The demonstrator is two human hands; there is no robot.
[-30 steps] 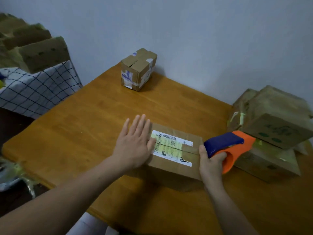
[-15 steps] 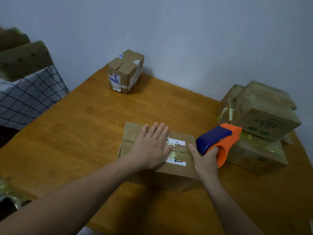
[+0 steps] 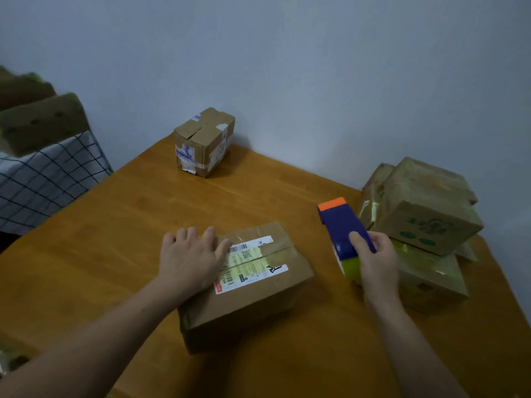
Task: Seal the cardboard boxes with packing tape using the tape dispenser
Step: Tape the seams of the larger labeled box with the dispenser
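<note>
moved: half a second back the tape dispenser (image 3: 342,225) sat at the right edge of the shipping box (image 3: 244,308); now I see it off the box, out to the right, blue nose pointing away. left hand (image 3: 191,261) has slid to the lid's left end.
shipping box: nearest, mid wooden table (image 3: 115,225), flaps down, set at an angle to the table edge.
label (image 3: 251,267): white, barcodes, on the lid; a yellowish tape strip (image 3: 260,258) runs over it along the flap seam.
left hand: flat on the lid, fingers straight and together, thumb tip on the label's edge, grasping nothing.
right hand (image 3: 376,261): fingers and thumb curled round the tape dispenser, thumb on the blue cover.
tape dispenser: right of the shipping box, apart from it, just in front of the box stack; yellow-green tape roll (image 3: 352,268) under the cover, orange tip at the far end. lifted or resting, I can't tell.
box stack (image 3: 425,216): right table edge, green print on the top one.
small taped box (image 3: 204,142): far table edge by the wall, well apart.
checked cloth (image 3: 48,173): far left, blurred cartons (image 3: 43,122) on it.
</note>
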